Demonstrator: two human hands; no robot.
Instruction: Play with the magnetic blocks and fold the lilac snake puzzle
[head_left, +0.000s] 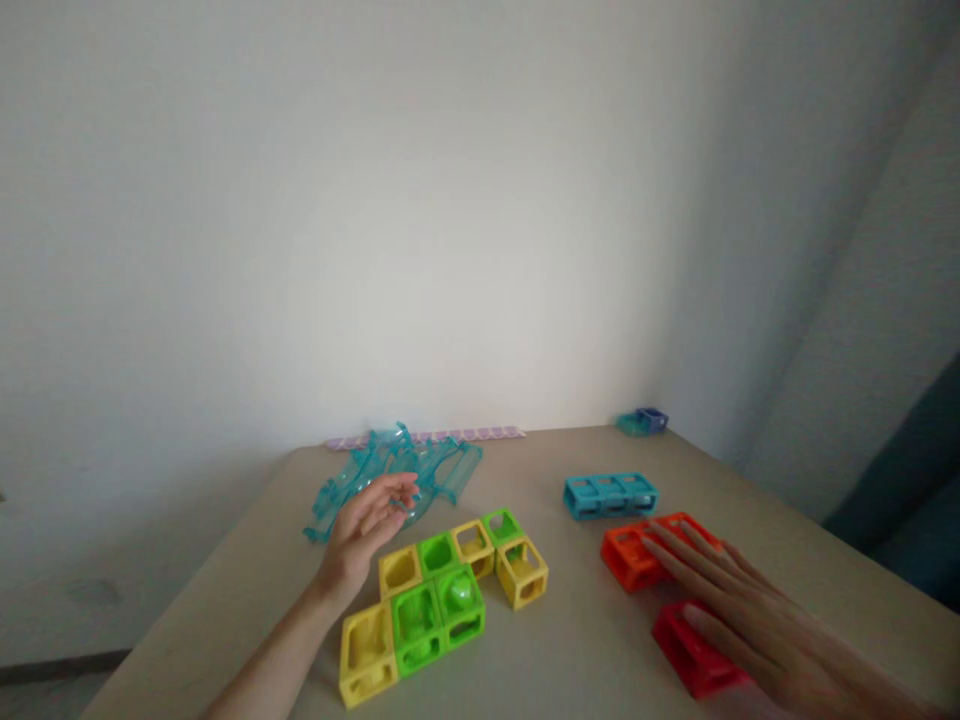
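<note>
My left hand [369, 525] hovers with loosely curled fingers and nothing visible in it, in front of a heap of clear blue plastic track pieces [442, 460]. Below and right of it lie yellow blocks [367, 645] and green blocks [416, 615], hollow cubes set side by side in two rows. One more yellow block [522, 570] sits at their right end. My right hand [739, 610] is stretched flat over the orange blocks [628, 555] and a red block [694, 655], hiding part of both. Whether it touches them I cannot tell.
A row of blue blocks [611, 496] lies behind the orange ones. At the far right corner are a dark blue block [651, 420] and a teal piece [630, 425]. A purple patterned strip [487, 434] runs along the wall [480, 250] at the back of the table [555, 660].
</note>
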